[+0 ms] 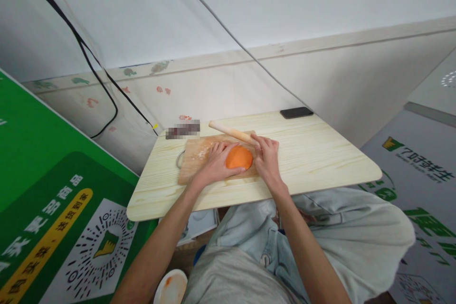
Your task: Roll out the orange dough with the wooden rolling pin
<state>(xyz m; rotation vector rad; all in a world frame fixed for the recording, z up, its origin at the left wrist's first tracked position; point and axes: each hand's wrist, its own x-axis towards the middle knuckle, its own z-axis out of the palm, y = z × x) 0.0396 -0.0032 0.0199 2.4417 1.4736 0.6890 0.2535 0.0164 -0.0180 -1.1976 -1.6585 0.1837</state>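
Bright, even indoor light, cool-white; source can't be told. Upper wall (320, 4) pale, greyer toward left corner. Soft grey shadow on lower wall (392, 66) at right. Bench (320, 152) evenly lit; darker floor (183, 261) beneath. Left hand (218, 164), right hand (268, 157) and orange dough (239, 157) well exposed, fine detail slightly soft. Wide-angle stretch toward frame edges; green banner (39, 152) skewed, large print readable. Pixelated patch (183, 129) at bench's far left corner, contents unreadable.
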